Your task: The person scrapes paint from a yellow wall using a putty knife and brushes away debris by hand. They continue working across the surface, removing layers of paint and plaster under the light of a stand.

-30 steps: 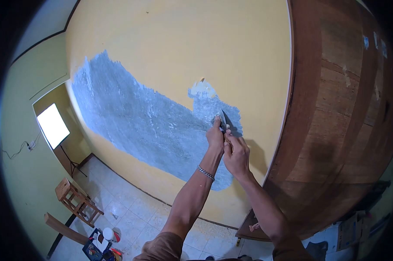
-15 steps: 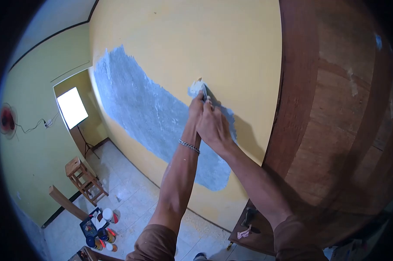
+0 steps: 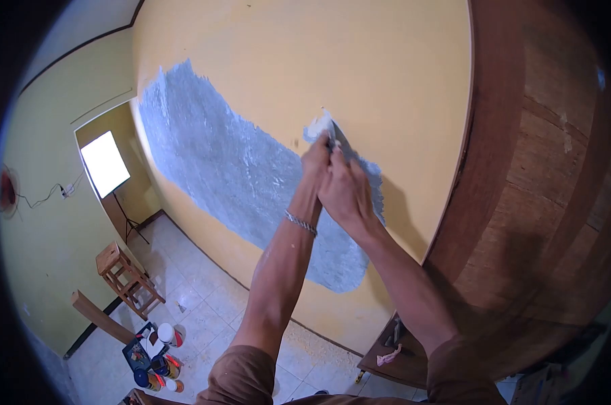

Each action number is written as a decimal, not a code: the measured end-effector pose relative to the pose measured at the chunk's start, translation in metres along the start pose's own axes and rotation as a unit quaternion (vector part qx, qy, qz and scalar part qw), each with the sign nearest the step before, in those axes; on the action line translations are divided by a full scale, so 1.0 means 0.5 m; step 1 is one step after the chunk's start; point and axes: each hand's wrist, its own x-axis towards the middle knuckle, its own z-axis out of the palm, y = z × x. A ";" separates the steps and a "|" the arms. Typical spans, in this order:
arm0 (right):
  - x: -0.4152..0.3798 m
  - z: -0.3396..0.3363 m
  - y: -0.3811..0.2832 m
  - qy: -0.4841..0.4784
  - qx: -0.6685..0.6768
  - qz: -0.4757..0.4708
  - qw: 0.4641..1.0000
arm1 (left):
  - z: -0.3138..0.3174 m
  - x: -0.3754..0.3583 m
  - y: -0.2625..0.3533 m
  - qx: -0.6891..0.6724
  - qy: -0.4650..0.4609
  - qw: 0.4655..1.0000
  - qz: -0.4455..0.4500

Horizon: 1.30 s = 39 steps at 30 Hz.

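Both my hands are together high on the yellow wall (image 3: pixel 305 47), in the middle of the view. My right hand (image 3: pixel 346 190) is closed round what looks like a scraper (image 3: pixel 340 135), whose thin dark blade meets the wall. My left hand (image 3: pixel 316 160) presses in beside it with closed fingers; its exact hold on the tool is hidden. At the blade, whitish paint (image 3: pixel 319 125) is curled or roughened. A large bare grey-blue patch (image 3: pixel 217 155) with ragged edges runs down and to the right behind my hands.
A brown wooden panel (image 3: pixel 494 135) borders the wall at right. At left stand a lit lamp panel (image 3: pixel 105 164), a wooden stool (image 3: pixel 119 266) and a wooden post (image 3: pixel 101 316). Jars (image 3: pixel 167 334) and a tray (image 3: pixel 135 354) sit on the tiles. A brown ledge (image 3: pixel 413 368) holds a pink scrap (image 3: pixel 388 356).
My hands and the scraper have shifted slightly up and right in the picture, still at the upper edge of the patch. The whole view has turned a little. A small blurred speck appears left of the blade.
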 end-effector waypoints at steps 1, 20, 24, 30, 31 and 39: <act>-0.014 0.001 0.013 0.009 -0.008 -0.017 1.000 | -0.011 0.013 -0.025 0.048 0.020 0.999 0.007; 0.138 0.072 -0.040 0.021 -0.035 -0.024 0.999 | 0.015 0.101 0.138 0.031 -0.053 0.998 0.026; 0.057 0.074 -0.037 0.005 -0.022 0.001 1.000 | -0.021 0.035 0.079 0.012 -0.079 0.997 0.011; -0.005 0.055 -0.006 0.015 -0.008 -0.013 1.000 | -0.027 -0.013 0.015 0.027 0.007 0.999 0.047; 0.021 0.056 -0.026 -0.005 -0.009 0.004 1.000 | -0.025 0.024 0.042 0.054 0.007 0.996 0.067; -0.027 0.060 -0.013 0.031 -0.023 0.022 0.999 | -0.038 -0.019 0.014 0.161 0.013 0.986 0.043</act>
